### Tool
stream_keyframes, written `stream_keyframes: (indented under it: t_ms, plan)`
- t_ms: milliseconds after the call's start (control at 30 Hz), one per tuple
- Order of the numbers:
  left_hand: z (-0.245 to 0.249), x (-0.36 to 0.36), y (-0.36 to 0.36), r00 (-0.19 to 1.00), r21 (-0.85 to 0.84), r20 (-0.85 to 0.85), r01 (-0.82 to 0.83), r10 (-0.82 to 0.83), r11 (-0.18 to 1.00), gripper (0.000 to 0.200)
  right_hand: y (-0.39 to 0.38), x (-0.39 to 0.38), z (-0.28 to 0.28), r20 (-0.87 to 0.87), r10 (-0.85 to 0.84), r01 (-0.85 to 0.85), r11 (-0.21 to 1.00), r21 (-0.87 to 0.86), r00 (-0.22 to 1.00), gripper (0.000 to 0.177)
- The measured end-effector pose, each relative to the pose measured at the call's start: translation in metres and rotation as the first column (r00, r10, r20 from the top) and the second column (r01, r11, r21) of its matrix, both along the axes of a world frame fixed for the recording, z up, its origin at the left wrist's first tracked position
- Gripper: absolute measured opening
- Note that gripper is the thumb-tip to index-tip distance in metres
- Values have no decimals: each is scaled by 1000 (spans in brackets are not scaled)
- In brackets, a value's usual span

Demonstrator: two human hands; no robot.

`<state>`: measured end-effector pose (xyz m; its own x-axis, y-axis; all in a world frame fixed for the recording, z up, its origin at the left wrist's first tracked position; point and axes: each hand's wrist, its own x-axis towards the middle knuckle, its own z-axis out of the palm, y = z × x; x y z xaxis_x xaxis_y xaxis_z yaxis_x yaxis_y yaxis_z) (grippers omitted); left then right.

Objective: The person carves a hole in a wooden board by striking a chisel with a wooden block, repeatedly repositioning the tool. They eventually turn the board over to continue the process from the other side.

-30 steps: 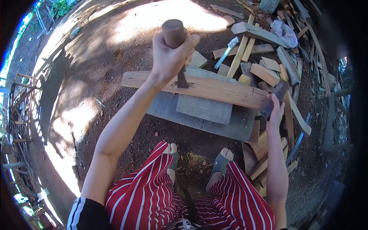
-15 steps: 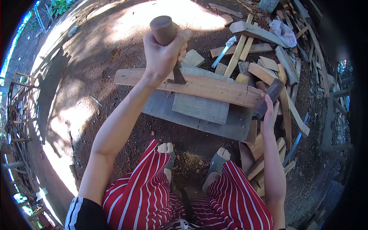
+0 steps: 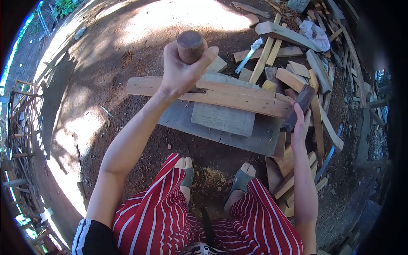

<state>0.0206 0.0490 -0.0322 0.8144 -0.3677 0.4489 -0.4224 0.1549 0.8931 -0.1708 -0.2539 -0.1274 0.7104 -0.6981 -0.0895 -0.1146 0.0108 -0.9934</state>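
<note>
My left hand (image 3: pixel 182 74) is wrapped around the thick round wooden handle (image 3: pixel 190 46) of a chisel, held upright over a long pale plank (image 3: pixel 238 97). Most of the chisel's blade is hidden behind the hand; its lower end meets the plank at a small dark notch (image 3: pixel 202 90). At the plank's right end, my right hand (image 3: pixel 299 127) grips a dark wooden block (image 3: pixel 301 106), thumb along its near side. Beneath the plank lies a grey wooden block (image 3: pixel 223 119) on a wide low board (image 3: pixel 182 121).
Offcuts and curved timber pieces (image 3: pixel 316 123) are heaped on the right. A light-blue tool with a wrapped end (image 3: pixel 248 56) lies behind the plank, and a white plastic bag (image 3: pixel 314 35) farther back. My feet (image 3: pixel 240 180) are on the dirt ground just before the board.
My left hand has come down and slightly right with the chisel, whose blade showed more clearly before. The right hand and dark block have barely moved; the plank stays in place.
</note>
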Motion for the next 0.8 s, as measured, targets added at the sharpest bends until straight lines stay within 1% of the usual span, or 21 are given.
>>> stream_keyframes:
  t_ms: [100, 167, 200, 267, 300, 400, 467, 600, 700, 767, 800]
  plan:
    - [3, -4, 3, 1000, -37, -2, -15, 15, 999, 21, 3, 1, -1, 9, -25, 25, 999, 21, 1000, 58]
    - [6, -5, 8, 993, -66, -118, 15, -22, 998, 21, 4, 1, 1, 5, -21, 21, 999, 29, 1000, 57]
    - [5, -6, 7, 993, -64, -118, 10, -17, 998, 21, 4, 1, 3, 2, -21, 21, 999, 36, 1000, 55]
    - [2, -7, 3, 999, -58, -25, -31, 30, 998, 17, 2, 3, 6, 2, -15, 15, 1000, 22, 1000, 54]
    - [2, -7, 4, 999, -57, -24, -35, 34, 998, 17, 3, 4, 7, 0, -15, 15, 1000, 9, 1000, 52]
    - [4, -6, 5, 998, -76, -40, -44, 41, 996, 17, 4, 9, 7, -21, -56, 55, 998, -20, 998, 51]
    - [7, -7, 9, 995, -134, -98, -34, 21, 990, 17, -3, 7, 4, -22, -71, 71, 997, -20, 997, 51]
    - [9, -8, 7, 988, -175, -154, -52, 24, 983, 17, -6, 5, -4, 5, -97, 97, 995, -4, 995, 50]
    - [3, -6, 5, 992, -146, -121, -57, 40, 988, 17, -2, 1, -1, -6, -116, 115, 993, -37, 993, 49]
    - [-3, -5, 3, 999, -110, 26, -22, 25, 994, 16, -7, -1, -7, 0, -133, 132, 991, -25, 991, 48]
    - [-6, -6, 1, 999, -108, 28, -26, 29, 994, 16, -9, -1, -9, 7, -150, 150, 989, -14, 989, 46]
